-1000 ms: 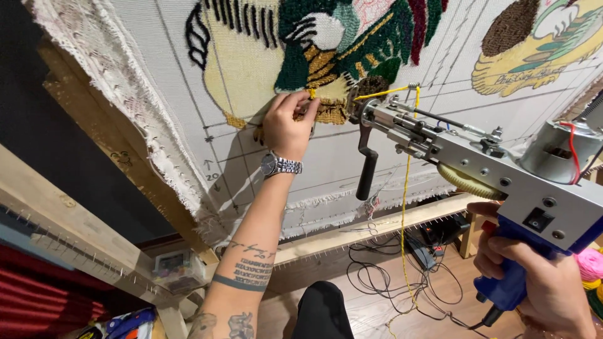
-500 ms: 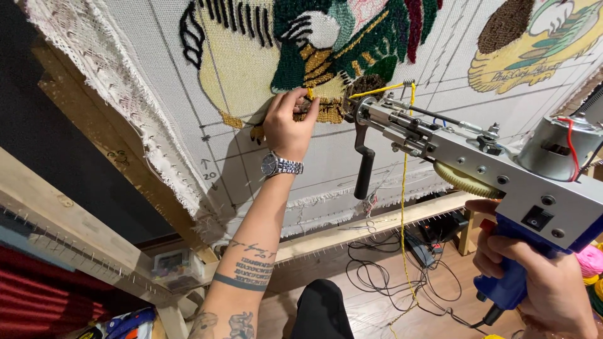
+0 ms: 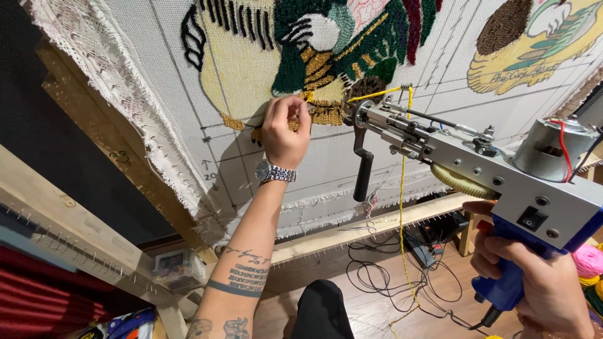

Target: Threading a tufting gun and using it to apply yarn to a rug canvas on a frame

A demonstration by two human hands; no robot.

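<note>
My left hand (image 3: pixel 286 130), with a metal watch at the wrist, pinches the end of a yellow yarn (image 3: pixel 402 182) against the tufted gold patch on the stretched white tufting cloth (image 3: pixel 251 163). In my right hand (image 3: pixel 534 276) is the blue grip of a silver tufting gun (image 3: pixel 477 163). The gun's needle tip points at the cloth just right of my left fingers. The yellow yarn runs from the needle up through a guide loop and hangs down toward the floor.
The cloth is pinned on a wooden frame (image 3: pixel 94 207) with rows of nails. Part-tufted green, yellow and brown designs fill the cloth. Black cables and a power strip (image 3: pixel 414 251) lie on the wooden floor. Pink and yellow yarn (image 3: pixel 590 263) sits at the right edge.
The gun's tip has moved closer to the cloth beside my left fingers. My left hand has stayed on the gold patch, fingers pinching tighter.
</note>
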